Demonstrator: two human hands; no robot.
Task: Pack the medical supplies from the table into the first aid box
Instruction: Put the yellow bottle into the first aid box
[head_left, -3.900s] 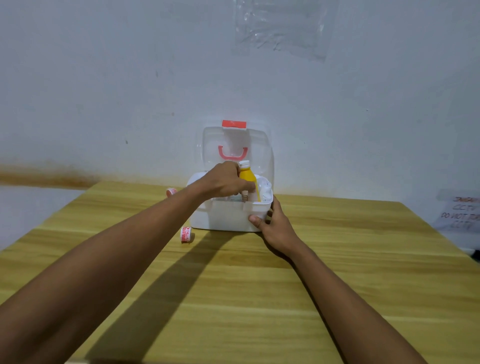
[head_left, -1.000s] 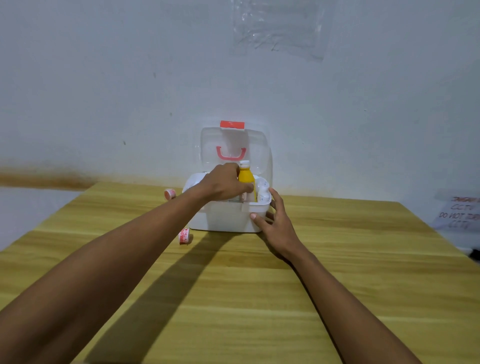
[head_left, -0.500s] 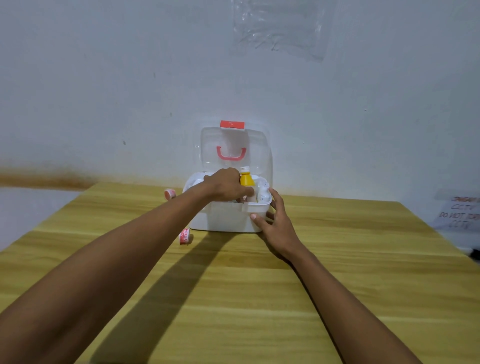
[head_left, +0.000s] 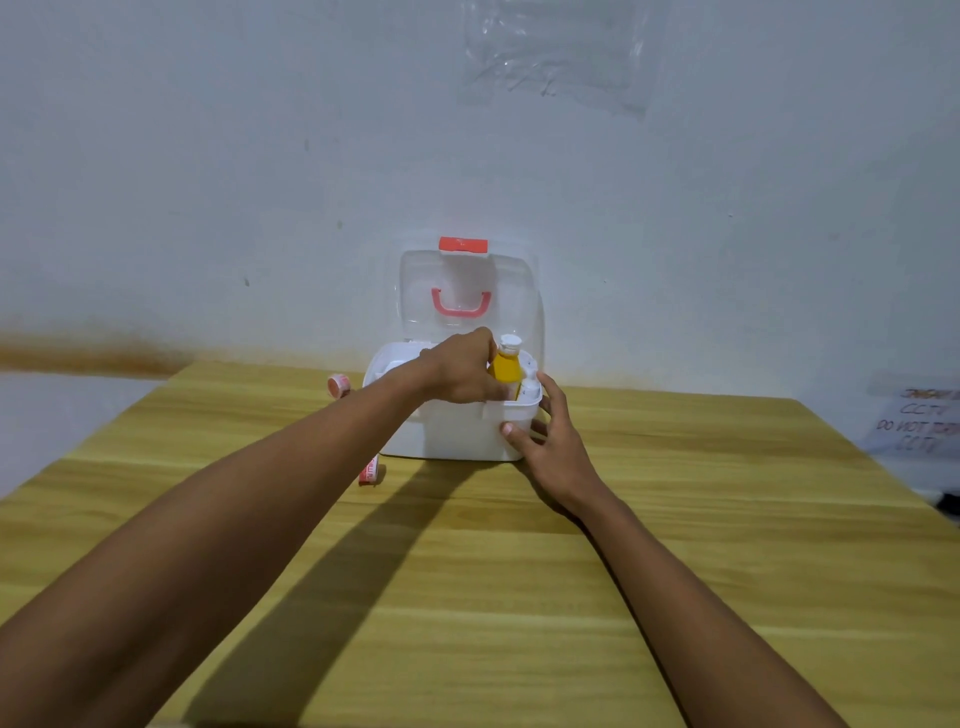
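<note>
On the pale wooden table (head_left: 675, 545), furthest left, a small red-and-white tape roll (head_left: 338, 385) stands on edge beside the far left corner of the white plastic first aid box (head_left: 452, 436), and a second roll of the same kind (head_left: 372, 472) lies just off the box's near left corner — both not yet packed, by the look of it. The box sits near the wall with its clear hinged lid (head_left: 465, 291) standing upright, red latch at the top, which leaves the opening free for loading. The left hand (head_left: 462, 371) reaches over the rim with its fingers curled around a yellow bottle with a white cap (head_left: 506, 364); the bottle stands roughly upright in the right part of the box, its lower half below the rim, most likely being seated among white items whose shapes are hard to make out. To the right, the right hand (head_left: 550, 441) is pressed against the box's near right corner, thumb on the front wall and fingers loosely spread around the side — probably to brace the light box against sliding.
</note>
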